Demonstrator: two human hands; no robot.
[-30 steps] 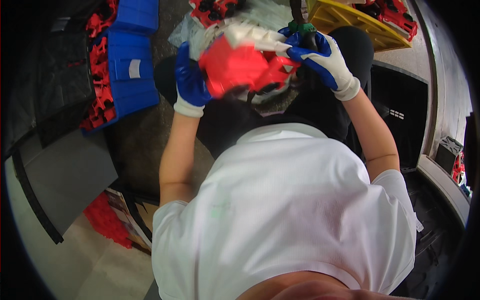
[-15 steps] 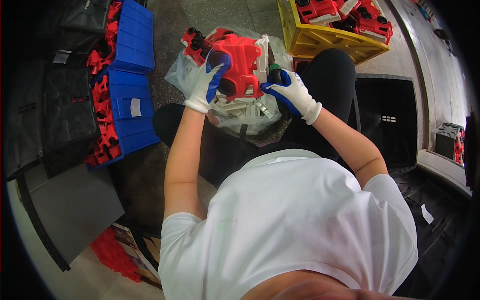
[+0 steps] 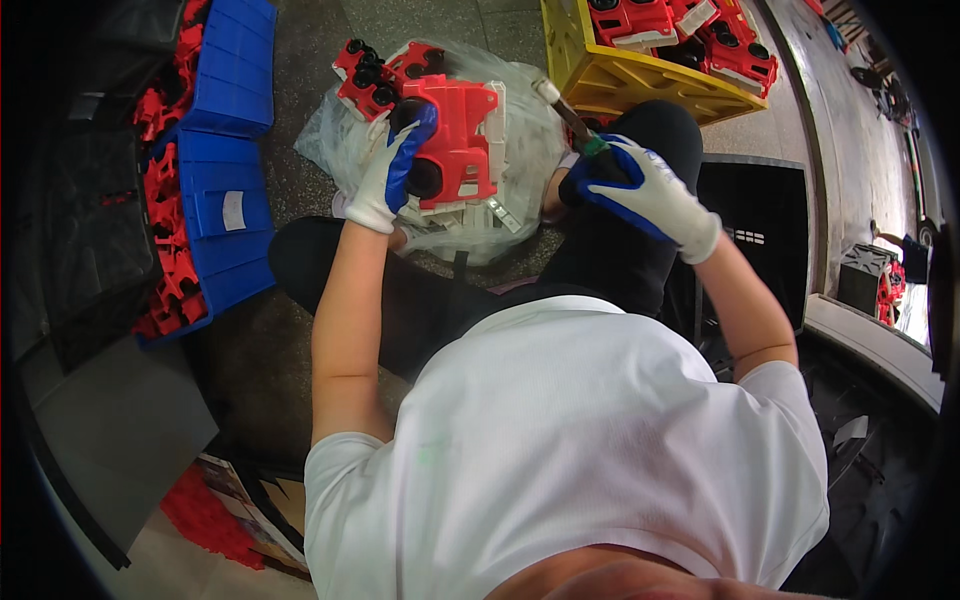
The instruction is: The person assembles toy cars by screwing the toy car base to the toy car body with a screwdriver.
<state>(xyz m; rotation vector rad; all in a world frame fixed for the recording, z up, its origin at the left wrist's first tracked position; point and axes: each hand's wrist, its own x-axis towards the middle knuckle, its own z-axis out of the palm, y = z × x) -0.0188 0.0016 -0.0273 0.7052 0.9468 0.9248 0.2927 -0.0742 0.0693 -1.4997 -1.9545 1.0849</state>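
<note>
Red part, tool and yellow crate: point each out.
red part [image 3: 458, 140], head view, its flat face
tool [image 3: 560, 105], head view, its shaft
yellow crate [image 3: 640, 85], head view, its near wall

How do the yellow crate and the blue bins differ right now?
The yellow crate sits ahead to the right, past the right hand; the blue bins lie to the left, beyond the left hand. There is one yellow crate, but several blue bins lie close together. The crate's red parts lie inside it; the bins' red parts show along their left edges. Both are plastic containers on the floor.
</note>
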